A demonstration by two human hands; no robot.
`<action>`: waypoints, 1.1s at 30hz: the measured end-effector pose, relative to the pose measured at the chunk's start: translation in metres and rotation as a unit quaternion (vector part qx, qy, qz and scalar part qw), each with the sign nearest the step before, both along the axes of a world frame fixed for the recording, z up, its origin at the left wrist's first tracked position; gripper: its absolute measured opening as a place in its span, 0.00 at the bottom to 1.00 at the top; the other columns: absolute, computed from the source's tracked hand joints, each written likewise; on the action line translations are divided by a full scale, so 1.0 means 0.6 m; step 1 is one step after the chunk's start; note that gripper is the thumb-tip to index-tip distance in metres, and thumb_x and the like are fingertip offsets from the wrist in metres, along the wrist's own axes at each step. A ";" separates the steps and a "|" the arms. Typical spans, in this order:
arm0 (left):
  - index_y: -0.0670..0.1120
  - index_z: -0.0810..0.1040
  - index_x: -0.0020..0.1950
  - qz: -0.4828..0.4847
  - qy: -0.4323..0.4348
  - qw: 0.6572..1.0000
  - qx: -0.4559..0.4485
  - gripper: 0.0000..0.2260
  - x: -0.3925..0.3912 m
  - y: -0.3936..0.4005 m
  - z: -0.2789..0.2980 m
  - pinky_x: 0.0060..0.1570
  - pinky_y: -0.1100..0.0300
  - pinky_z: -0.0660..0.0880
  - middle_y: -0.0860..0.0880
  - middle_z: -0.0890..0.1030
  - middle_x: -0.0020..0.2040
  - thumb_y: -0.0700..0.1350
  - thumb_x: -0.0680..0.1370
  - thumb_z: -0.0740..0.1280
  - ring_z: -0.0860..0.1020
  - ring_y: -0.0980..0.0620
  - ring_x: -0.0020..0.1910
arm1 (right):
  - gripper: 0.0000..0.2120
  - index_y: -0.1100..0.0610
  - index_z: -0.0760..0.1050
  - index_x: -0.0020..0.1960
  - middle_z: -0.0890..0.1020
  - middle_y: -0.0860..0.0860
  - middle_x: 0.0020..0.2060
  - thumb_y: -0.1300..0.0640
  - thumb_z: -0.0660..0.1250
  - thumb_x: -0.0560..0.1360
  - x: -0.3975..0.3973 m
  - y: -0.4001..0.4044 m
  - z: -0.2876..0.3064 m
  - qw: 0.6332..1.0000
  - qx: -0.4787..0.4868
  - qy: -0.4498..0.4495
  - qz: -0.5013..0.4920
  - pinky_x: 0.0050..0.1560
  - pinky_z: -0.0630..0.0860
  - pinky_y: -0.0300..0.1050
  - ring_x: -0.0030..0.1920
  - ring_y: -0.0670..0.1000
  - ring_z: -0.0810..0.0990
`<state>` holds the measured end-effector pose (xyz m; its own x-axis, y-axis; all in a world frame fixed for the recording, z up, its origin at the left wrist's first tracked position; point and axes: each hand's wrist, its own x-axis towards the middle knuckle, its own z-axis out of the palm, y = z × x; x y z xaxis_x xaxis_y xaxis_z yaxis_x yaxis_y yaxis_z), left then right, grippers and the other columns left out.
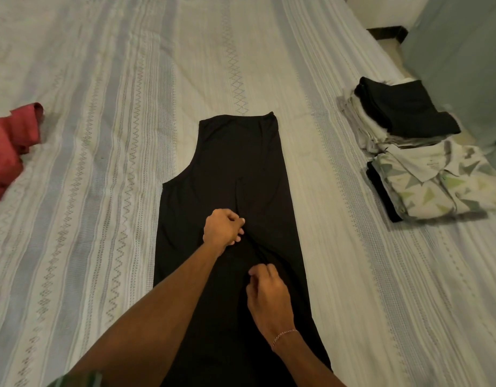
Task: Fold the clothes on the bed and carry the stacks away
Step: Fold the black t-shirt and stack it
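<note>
A pair of black trousers [235, 163] lies flat lengthwise on the bed [115, 107], waistband at the far end, one leg laid over the other. My left hand [223, 227] rests on the cloth near its middle, fingers curled and pinching a fold. My right hand [269, 300] is just below and to the right, thumb and fingers pinching the same bunched fabric. A red garment [9, 146] lies crumpled at the bed's left edge. Two folded stacks sit at the right: one with a black top piece [408, 110], one topped by a white and green patterned shirt [442, 182].
The striped, pale bedspread stretches wide above and left of the trousers. A grey cupboard [459, 46] stands beyond the bed's right edge, close behind the stacks. A strip of floor [389, 37] shows at the upper right.
</note>
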<state>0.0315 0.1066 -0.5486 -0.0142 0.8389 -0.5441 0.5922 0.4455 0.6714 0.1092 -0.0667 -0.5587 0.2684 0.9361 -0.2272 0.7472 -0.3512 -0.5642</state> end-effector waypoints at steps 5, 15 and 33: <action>0.45 0.80 0.49 0.001 -0.035 0.999 -0.026 0.05 0.000 -0.039 0.001 0.36 0.59 0.81 0.48 0.86 0.39 0.46 0.79 0.72 0.82 0.55 0.32 | 0.15 0.52 0.70 0.66 0.75 0.49 0.60 0.49 0.64 0.82 0.008 -0.036 -0.002 0.995 -0.040 -0.064 -0.064 0.49 0.76 0.38 0.54 0.48 0.78; 0.47 0.79 0.51 -0.007 0.040 0.998 -0.040 0.07 0.005 -0.140 -0.010 0.45 0.50 0.84 0.47 0.84 0.41 0.48 0.78 0.73 0.84 0.52 0.37 | 0.18 0.52 0.71 0.65 0.76 0.48 0.57 0.47 0.69 0.78 0.003 -0.121 -0.002 0.999 -0.002 -0.029 -0.022 0.50 0.80 0.42 0.53 0.48 0.79; 0.44 0.78 0.47 -0.146 0.030 0.972 -0.183 0.08 -0.044 -0.293 0.012 0.27 0.64 0.74 0.44 0.83 0.43 0.46 0.77 0.74 0.80 0.55 0.29 | 0.08 0.55 0.75 0.57 0.81 0.50 0.48 0.56 0.68 0.79 -0.017 -0.244 -0.014 0.995 0.076 0.058 -0.006 0.43 0.80 0.43 0.43 0.47 0.79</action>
<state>0.0048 -0.0695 -0.5413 0.1543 0.5626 -0.8122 0.7624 0.4551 0.4601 0.0991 -0.2129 -0.5672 0.2589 0.9592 -0.1133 0.6700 -0.2629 -0.6943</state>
